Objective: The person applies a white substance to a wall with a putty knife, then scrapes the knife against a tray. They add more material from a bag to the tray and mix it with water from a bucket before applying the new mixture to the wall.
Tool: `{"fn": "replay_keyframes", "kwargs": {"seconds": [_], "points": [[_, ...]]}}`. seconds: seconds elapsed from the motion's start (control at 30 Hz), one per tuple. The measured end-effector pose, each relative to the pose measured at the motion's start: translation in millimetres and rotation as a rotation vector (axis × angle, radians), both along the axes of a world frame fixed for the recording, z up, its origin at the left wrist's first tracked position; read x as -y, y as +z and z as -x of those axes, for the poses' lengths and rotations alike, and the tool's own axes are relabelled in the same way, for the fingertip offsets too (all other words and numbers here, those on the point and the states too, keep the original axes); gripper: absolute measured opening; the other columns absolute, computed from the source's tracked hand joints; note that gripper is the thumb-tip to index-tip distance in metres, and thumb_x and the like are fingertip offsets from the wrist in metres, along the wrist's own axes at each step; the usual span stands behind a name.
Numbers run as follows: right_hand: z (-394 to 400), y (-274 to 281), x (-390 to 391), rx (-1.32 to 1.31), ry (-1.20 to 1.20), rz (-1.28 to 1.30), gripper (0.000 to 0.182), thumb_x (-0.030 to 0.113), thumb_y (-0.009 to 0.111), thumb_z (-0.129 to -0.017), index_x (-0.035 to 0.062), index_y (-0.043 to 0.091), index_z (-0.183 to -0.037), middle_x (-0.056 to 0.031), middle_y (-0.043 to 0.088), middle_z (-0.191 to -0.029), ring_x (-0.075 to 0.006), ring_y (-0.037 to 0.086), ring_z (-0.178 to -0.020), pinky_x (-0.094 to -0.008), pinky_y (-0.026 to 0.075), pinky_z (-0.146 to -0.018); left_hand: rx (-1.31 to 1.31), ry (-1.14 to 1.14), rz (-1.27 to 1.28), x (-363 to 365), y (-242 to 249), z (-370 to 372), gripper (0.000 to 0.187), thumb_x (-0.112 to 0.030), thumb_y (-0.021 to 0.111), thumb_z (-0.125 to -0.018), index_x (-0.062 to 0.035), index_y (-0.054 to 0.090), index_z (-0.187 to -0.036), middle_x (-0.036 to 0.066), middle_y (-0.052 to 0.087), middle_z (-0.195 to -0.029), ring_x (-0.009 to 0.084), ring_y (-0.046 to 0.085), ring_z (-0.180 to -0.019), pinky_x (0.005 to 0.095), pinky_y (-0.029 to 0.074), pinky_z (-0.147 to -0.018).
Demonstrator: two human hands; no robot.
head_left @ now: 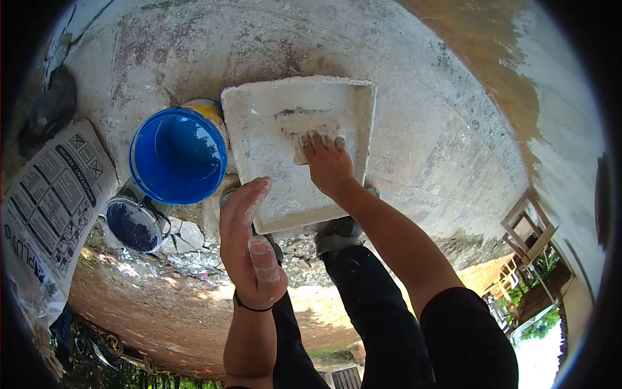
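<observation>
My right hand (329,165) reaches into a shallow, pale rectangular tray (254,144) smeared with white paste. Its fingers are closed on a flat, paste-coated scraper (300,154) pressed against the tray's bottom; the hand partly hides it. A darker scraped patch shows just beyond the fingertips. My left hand (251,243) is held near the tray's near-left corner, fingers stretched out and thumb apart, with nothing in it. White paste coats its thumb and fingertips.
Left of the tray stands a blue bucket (144,170), with a smaller dark-stained pail (134,223) nearer me. A printed bag (61,191) lies at far left. My shoes (338,236) are against the tray's near side. A wall (557,97) rises on the right.
</observation>
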State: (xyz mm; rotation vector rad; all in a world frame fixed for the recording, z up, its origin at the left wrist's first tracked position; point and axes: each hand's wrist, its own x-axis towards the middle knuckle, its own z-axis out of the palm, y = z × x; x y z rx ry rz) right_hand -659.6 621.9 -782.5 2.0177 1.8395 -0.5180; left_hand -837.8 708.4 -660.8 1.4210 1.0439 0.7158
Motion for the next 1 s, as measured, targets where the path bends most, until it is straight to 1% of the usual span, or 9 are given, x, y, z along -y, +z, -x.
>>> {"fn": "replay_keyframes", "kwargs": {"seconds": [0.27,0.43,0.5,0.57,0.67,0.77,0.8,0.87,1.0], "points": [[12,11,8,0.008,0.014,0.223,0.04,0.014,0.045,-0.082,0.0055,0.046,-0.121,-0.0141,0.043,-0.129,-0.0264,0.047,-0.114,-0.0464,0.033,-0.098,-0.023,0.034,0.006,-2,22,29,0.056,-0.041,0.028,-0.093,0.0068,0.048,-0.114,0.022,0.051,-0.114,0.0313,0.049,-0.107,0.0389,0.04,-0.086],[22,27,16,0.04,0.027,0.268,0.047,0.022,0.057,-0.078,0.0093,0.046,-0.122,-0.0147,0.04,-0.131,-0.03,0.042,-0.117,-0.051,0.031,-0.096,0.038,0.118,0.101,-4,39,56,0.056,-0.04,0.032,-0.092,0.0107,0.048,-0.111,0.023,0.048,-0.114,0.0326,0.048,-0.107,0.0385,0.04,-0.091],[41,69,-7,-0.005,-0.002,0.302,0.046,0.018,0.051,-0.081,0.0063,0.043,-0.125,-0.0156,0.043,-0.128,-0.0303,0.042,-0.117,-0.0476,0.032,-0.097,0.027,0.162,0.079,-10,54,78,0.054,-0.038,0.033,-0.092,0.0108,0.048,-0.111,0.023,0.048,-0.113,0.0326,0.049,-0.107,0.0381,0.041,-0.091],[65,112,-38,-0.112,-0.161,0.296,0.05,0.023,0.058,-0.077,0.0064,0.046,-0.122,-0.0158,0.045,-0.125,-0.0308,0.043,-0.115,-0.0456,0.033,-0.095,-0.018,0.26,0.05,-20,74,102,0.049,-0.035,0.03,-0.094,0.0047,0.048,-0.115,0.02,0.051,-0.114,0.0288,0.05,-0.103,0.0371,0.043,-0.081],[106,180,-101,-0.276,-0.16,0.213,0.052,0.021,0.065,-0.071,0.0062,0.049,-0.118,-0.0179,0.049,-0.12,-0.0345,0.046,-0.11,-0.0438,0.035,-0.093,-0.03,0.409,-0.011,-49,119,152,0.047,-0.032,0.031,-0.093,0.0053,0.05,-0.113,0.021,0.051,-0.113,0.0287,0.051,-0.102,0.0364,0.043,-0.081],[183,282,-198,-0.515,-0.104,0.035,0.049,0.014,0.066,-0.066,0.0023,0.051,-0.112,-0.0211,0.053,-0.112,-0.0376,0.05,-0.102,-0.0424,0.039,-0.089,-0.025,0.604,-0.065,-79,170,209,0.046,-0.031,0.032,-0.092,0.0065,0.051,-0.111,0.021,0.051,-0.112,0.0289,0.051,-0.101,0.0366,0.043,-0.082],[211,309,-226,-0.623,-0.057,-0.046,0.044,0.012,0.066,-0.067,0.001,0.054,-0.108,-0.0195,0.056,-0.107,-0.0337,0.054,-0.099,-0.0392,0.042,-0.086,-0.044,0.616,-0.13,-86,184,229,0.046,-0.03,0.032,-0.092,0.0069,0.05,-0.111,0.022,0.051,-0.112,0.0291,0.052,-0.1,0.0367,0.042,-0.083],[261,344,-267,-0.694,0.084,-0.194,0.036,0.009,0.065,-0.067,0.0,0.059,-0.101,-0.0165,0.061,-0.097,-0.0285,0.06,-0.091,-0.033,0.046,-0.08,-0.06,0.662,-0.238,-99,209,266,0.046,-0.031,0.032,-0.092,0.0078,0.05,-0.111,0.023,0.052,-0.109,0.0305,0.052,-0.099,0.0376,0.043,-0.083],[365,390,-331,-0.839,0.29,-0.201,0.036,0.006,0.06,-0.065,-0.0011,0.058,-0.101,-0.0171,0.061,-0.095,-0.0312,0.06,-0.087,-0.0341,0.046,-0.078,-0.018,0.852,-0.335,-108,235,321,0.049,-0.034,0.032,-0.091,0.0077,0.049,-0.11,0.024,0.053,-0.104,0.0307,0.054,-0.095,0.0384,0.046,-0.078]]}}
